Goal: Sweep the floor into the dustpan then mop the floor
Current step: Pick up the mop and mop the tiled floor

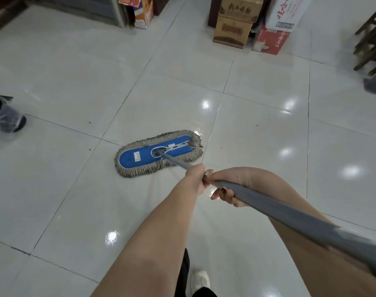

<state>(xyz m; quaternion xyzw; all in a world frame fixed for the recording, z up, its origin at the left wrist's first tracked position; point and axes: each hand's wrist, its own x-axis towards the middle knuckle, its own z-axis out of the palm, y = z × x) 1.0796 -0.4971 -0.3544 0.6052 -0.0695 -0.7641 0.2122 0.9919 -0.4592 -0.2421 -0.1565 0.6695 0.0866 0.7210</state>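
Currently the mopping step seems to be in hand: left hand (195, 179) and right hand (227, 189) are each wrapping a tight grip round the grey mop handle (279, 211); the blue fringed mop head (139, 156) is lying flat on the tiled floor (75, 82) ahead; next, probably pushing it over the dark specks (89, 149).

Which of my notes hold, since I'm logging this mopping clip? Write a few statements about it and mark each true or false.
1. The left hand and right hand both grip the mop handle. True.
2. The mop head is lifted clear of the floor. False: it lies flat on the floor.
3. The mop head is red on top. False: it is blue with a grey fringe.
4. Cardboard boxes stand beyond the mop head. True.
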